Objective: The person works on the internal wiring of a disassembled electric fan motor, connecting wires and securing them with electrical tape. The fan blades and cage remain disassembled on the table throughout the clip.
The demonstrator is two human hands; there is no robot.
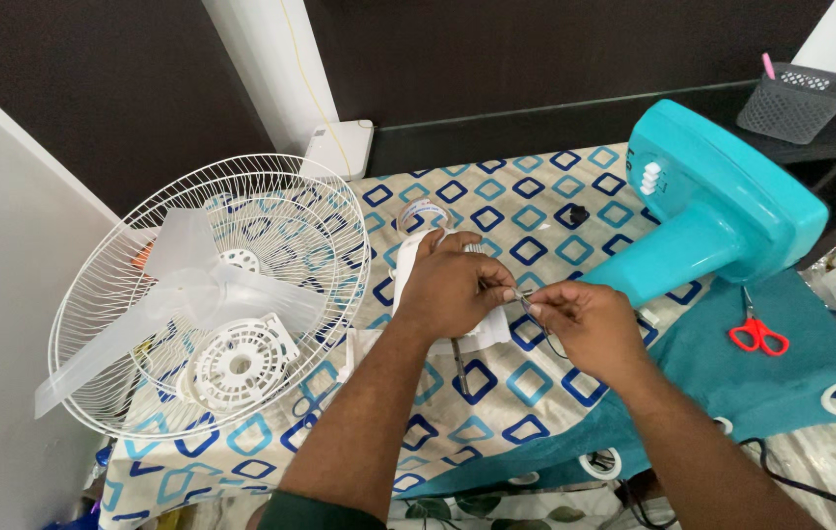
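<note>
My left hand (452, 290) and my right hand (585, 324) meet over a patterned cloth (496, 393), their fingertips pinching the ends of thin wires (524, 297) between them. A dark wire trails down from the right fingers. Under my left hand lies a white fan part (408, 265), mostly hidden. A slim dark tool (460, 365) lies on the cloth just below my left hand.
A white wire fan guard (212, 294) with translucent blades and a white round plate lies at left. A turquoise fan base (722, 211) stands at right. Red scissors (757, 334), a tape roll (424, 212), a small black part (575, 214) and a grey mesh basket (796, 98) are around.
</note>
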